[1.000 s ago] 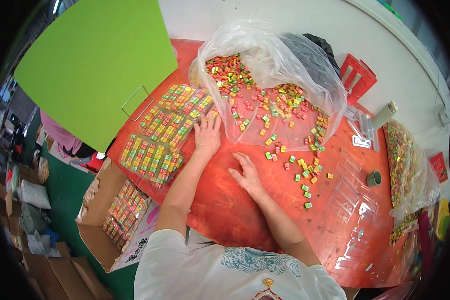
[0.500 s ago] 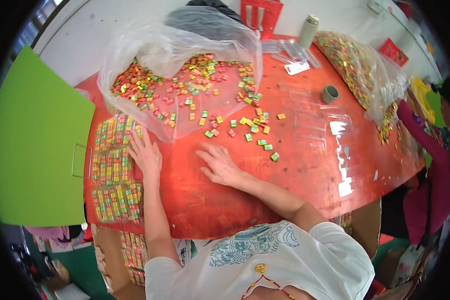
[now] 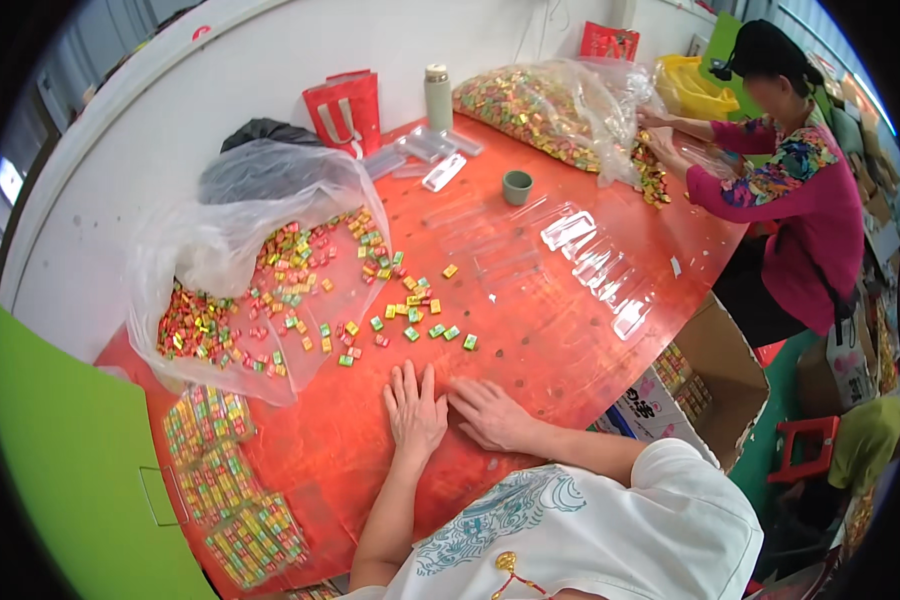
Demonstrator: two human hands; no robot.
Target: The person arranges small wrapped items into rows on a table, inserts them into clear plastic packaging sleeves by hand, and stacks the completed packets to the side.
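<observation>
My left hand (image 3: pixel 416 415) rests on the red tabletop (image 3: pixel 355 470), its fingers spread and pointing away from me. Beside it lies my right hand (image 3: pixel 495 415), also spread flat, with its fingertips close to the left hand. Neither holds anything. Just beyond them are loose, small wrapped candies (image 3: pixel 411 312) in red, yellow and green. More of these spill from a clear plastic bag (image 3: pixel 310 375) at the far left. At the near left, several clear packs (image 3: pixel 255 545) filled with rows of the candies sit side by side.
Flat clear plastic trays (image 3: pixel 595 265) lie across the middle right, near a green cup (image 3: pixel 517 188). At the back stand a pale flask (image 3: pixel 438 98) and a red bag (image 3: pixel 342 112). A co-worker (image 3: pixel 795 190) handles a big candy bag (image 3: pixel 540 115). A cardboard box (image 3: pixel 715 360) stands below the right edge.
The view has swung right, bringing the co-worker into fuller sight. My left hand has moved off the filled packs to lie beside my right hand, which has settled on the tabletop.
</observation>
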